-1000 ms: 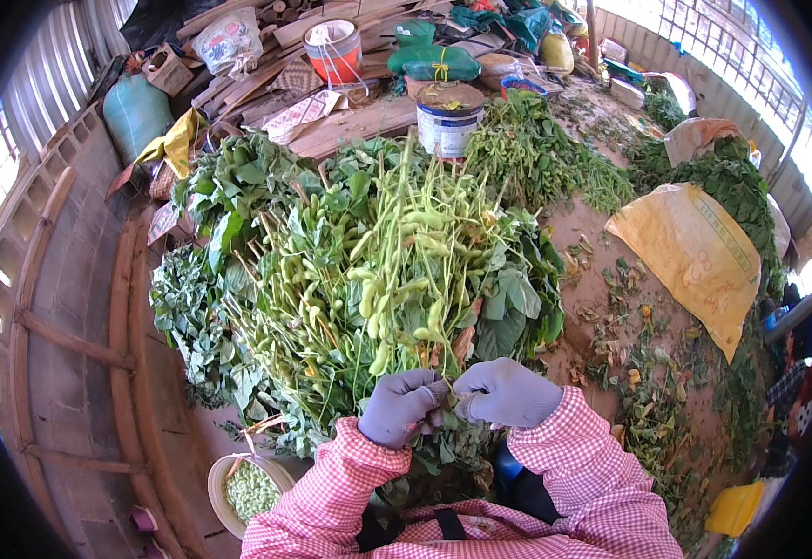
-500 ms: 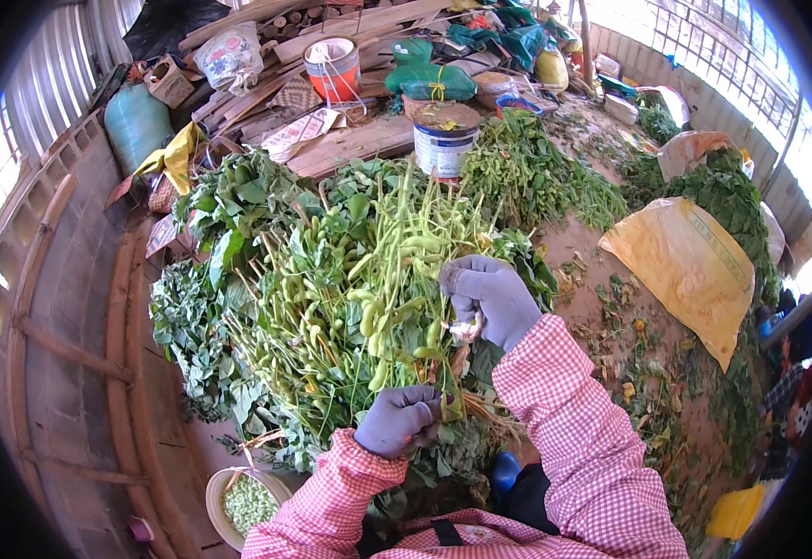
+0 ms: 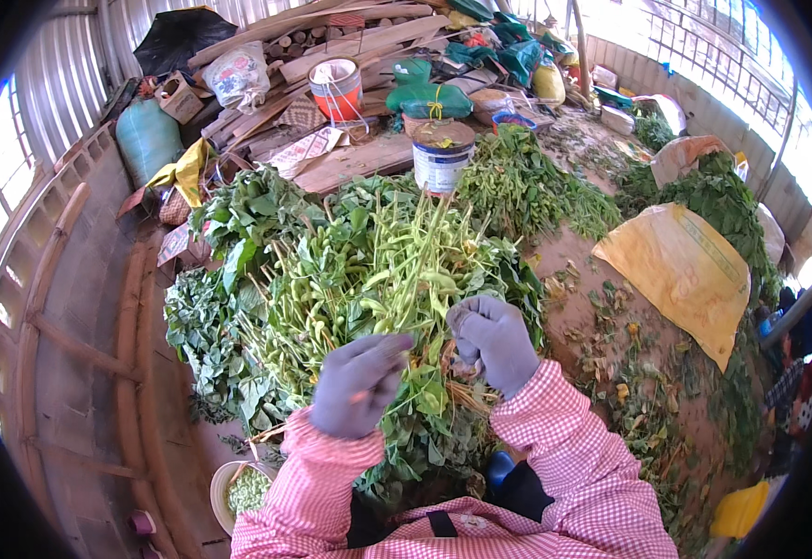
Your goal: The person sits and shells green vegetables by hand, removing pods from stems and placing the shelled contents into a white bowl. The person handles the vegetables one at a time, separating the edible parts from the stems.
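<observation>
A large heap of green leafy plants [image 3: 257, 270] with bean pods [image 3: 383, 279] along upright stalks fills the middle. At its near side my left hand [image 3: 359, 382], in a grey glove and somewhat blurred, has curled fingers just below the pods. My right hand [image 3: 492, 340], gloved the same, is closed beside the upright stalks, slightly higher. What either hand grips is hidden. A pale bucket [image 3: 223, 496] of small green beans [image 3: 248, 490] stands at the lower left, partly behind my left sleeve.
Stacked planks [image 3: 359, 154], a lidded white bucket [image 3: 439, 168], an orange bucket [image 3: 333, 98] and sacks [image 3: 145, 140] lie behind. A block wall [image 3: 71, 391] runs along the left. Right are a yellow sack [image 3: 667, 270], more greens [image 3: 713, 186] and scattered leaves [image 3: 620, 373].
My left hand has risen and moved left from the lower stalks. My right hand rose to the pods, then dropped slightly. The view has shifted a little.
</observation>
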`<control>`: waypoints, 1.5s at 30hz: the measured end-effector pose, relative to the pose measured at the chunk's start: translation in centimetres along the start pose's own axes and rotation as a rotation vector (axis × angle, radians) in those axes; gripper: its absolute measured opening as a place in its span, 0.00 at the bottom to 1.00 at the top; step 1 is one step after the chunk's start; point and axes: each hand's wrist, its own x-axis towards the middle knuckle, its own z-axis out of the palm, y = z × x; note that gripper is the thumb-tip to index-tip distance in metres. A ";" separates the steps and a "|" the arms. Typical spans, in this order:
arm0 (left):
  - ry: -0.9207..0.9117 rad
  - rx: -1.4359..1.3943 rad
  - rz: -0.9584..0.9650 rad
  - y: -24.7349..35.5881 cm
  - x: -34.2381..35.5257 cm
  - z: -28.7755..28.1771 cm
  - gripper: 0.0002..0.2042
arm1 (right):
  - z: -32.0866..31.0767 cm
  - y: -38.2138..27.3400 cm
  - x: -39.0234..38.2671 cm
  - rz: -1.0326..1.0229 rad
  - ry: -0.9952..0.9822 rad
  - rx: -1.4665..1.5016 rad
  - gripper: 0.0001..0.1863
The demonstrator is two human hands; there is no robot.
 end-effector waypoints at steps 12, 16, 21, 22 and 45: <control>0.150 -0.247 -0.088 -2.1 1.8 3.9 0.05 | -0.3 -1.9 -3.8 -0.117 -0.123 -0.323 0.15; 0.129 -0.101 -0.037 -2.3 1.9 3.3 0.07 | -0.4 -3.5 -3.6 0.019 -0.288 -0.291 0.15; 0.105 0.163 0.093 -3.2 2.3 2.7 0.09 | 0.2 -2.5 -2.6 -0.005 -0.167 -0.325 0.15; 0.090 0.322 0.235 -3.6 2.4 2.4 0.09 | 0.0 -2.2 -2.3 -0.006 -0.187 -0.340 0.13; 0.087 0.861 0.613 -4.6 2.8 0.3 0.11 | -0.6 0.8 -0.1 -0.419 -0.296 -0.655 0.06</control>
